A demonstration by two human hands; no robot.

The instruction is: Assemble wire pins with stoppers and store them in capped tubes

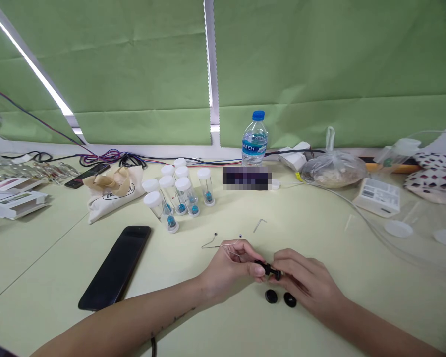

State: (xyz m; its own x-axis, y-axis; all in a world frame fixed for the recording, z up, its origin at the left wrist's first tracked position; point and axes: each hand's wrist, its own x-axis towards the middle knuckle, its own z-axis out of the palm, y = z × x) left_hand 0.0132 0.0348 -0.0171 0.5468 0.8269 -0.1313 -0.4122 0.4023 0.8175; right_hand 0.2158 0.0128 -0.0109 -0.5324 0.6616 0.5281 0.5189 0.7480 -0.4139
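Note:
Between thumb and fingers, my left hand (230,267) pinches a small black part with a short shaft and round ends (269,269). A thin bent wire (223,245) with small dark tips sticks out over the same hand; whether it joins the black part is hidden. From the other side my right hand (305,277) closes its fingertips on the black part's right end. Just below the hands, two black round discs (271,296) lie on the table (193,327). Beyond my fingers rests a small L-shaped hex key (259,225).
Several clear tubes with white caps (185,191) and blue pieces inside stand back left. A black phone (115,267) lies left of my forearm. Behind are a water bottle (254,141), a cloth bag (113,191), a knotted plastic bag (332,166) and a white box (378,197).

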